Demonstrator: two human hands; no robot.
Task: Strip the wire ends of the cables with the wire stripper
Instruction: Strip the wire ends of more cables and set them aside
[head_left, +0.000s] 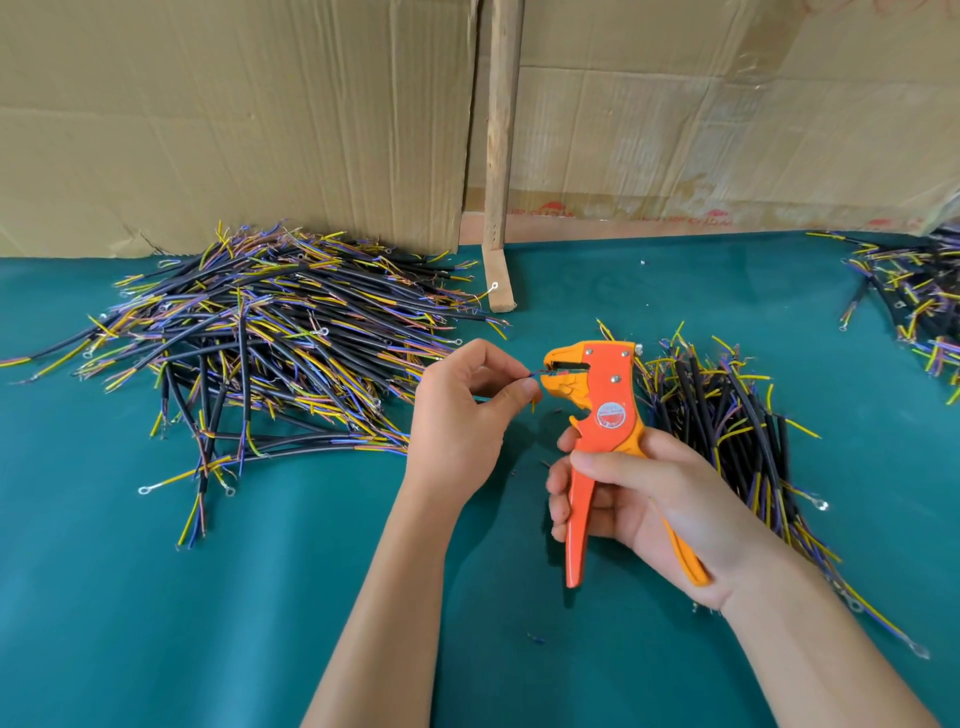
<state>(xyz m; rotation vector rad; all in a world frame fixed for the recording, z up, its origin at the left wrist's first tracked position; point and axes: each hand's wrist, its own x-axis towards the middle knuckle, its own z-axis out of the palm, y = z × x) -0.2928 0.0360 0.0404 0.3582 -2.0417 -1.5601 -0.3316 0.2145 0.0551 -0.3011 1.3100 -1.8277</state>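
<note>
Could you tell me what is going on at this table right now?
A person is stripping cable ends. The right hand grips the orange wire stripper, and the left hand pinches a thin wire, feeding its end into the stripper's head. Piles of cables lie on the green table: a big one on the left, another behind the stripper.

Wire stripper: orange and yellow-orange. Cables: black sheaths (yellow, blue, brown cores). Surface: teal. Cardboard: tan.
</note>
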